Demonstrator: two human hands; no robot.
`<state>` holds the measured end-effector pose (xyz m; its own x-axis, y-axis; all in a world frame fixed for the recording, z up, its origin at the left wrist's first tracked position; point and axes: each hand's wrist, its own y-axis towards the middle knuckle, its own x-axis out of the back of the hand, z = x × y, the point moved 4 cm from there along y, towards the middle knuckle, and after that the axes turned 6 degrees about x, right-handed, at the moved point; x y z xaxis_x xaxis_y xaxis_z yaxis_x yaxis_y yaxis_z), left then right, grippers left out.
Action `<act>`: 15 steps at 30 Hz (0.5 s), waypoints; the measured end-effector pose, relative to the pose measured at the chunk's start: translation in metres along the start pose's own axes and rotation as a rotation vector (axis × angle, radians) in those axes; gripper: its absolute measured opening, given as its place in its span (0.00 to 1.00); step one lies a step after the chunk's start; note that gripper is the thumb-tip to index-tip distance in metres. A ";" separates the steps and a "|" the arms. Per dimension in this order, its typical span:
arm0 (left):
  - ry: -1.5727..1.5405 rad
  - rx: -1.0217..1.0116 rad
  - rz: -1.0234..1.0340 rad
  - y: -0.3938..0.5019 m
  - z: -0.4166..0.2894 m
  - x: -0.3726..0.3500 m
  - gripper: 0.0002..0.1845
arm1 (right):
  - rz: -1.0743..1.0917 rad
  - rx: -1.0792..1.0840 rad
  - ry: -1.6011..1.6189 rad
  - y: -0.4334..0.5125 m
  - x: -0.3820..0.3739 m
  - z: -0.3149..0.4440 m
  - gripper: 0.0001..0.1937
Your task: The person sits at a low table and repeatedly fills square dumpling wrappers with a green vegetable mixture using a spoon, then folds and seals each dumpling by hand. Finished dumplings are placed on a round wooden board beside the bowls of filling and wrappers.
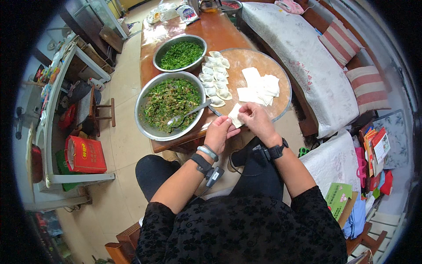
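Between my two hands is a white dumpling wrapper (235, 115), held at the near edge of a round floured board (263, 62). My left hand (219, 132) grips its left side, and my right hand (257, 120) pinches its right side. Whether filling lies inside cannot be seen. On the board rest a loose stack of wrappers (260, 86) and rows of folded dumplings (216, 77). A metal bowl (137, 114) of chopped green filling (171, 102) stands to the left, with a metal spoon (194, 110) leaning in it. Behind it is a second metal bowl (156, 64) of chopped greens (183, 54).
The wooden table (217, 29) carries plastic bags (168, 11) and a glass pot (209, 6) at its far end. A cloth-covered bench (290, 52) with striped cushions (367, 89) runs along the right. A red bag (86, 155) sits on a shelf at left.
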<state>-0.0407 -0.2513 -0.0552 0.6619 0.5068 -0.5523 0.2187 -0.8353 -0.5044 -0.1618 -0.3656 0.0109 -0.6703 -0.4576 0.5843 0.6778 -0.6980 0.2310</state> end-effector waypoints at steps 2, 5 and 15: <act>0.040 -0.017 0.016 0.000 0.002 0.000 0.10 | 0.098 -0.086 0.162 -0.006 -0.008 0.002 0.14; 0.110 -0.032 -0.003 0.002 0.001 0.001 0.09 | 0.093 0.011 0.029 -0.007 -0.009 0.008 0.13; 0.151 -0.077 -0.076 0.004 0.000 -0.005 0.12 | -0.001 -0.172 0.138 -0.005 -0.013 -0.013 0.10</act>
<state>-0.0431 -0.2570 -0.0547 0.7403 0.5362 -0.4056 0.3226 -0.8126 -0.4854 -0.1605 -0.3636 -0.0079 -0.7138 -0.5196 0.4696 0.6238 -0.7765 0.0888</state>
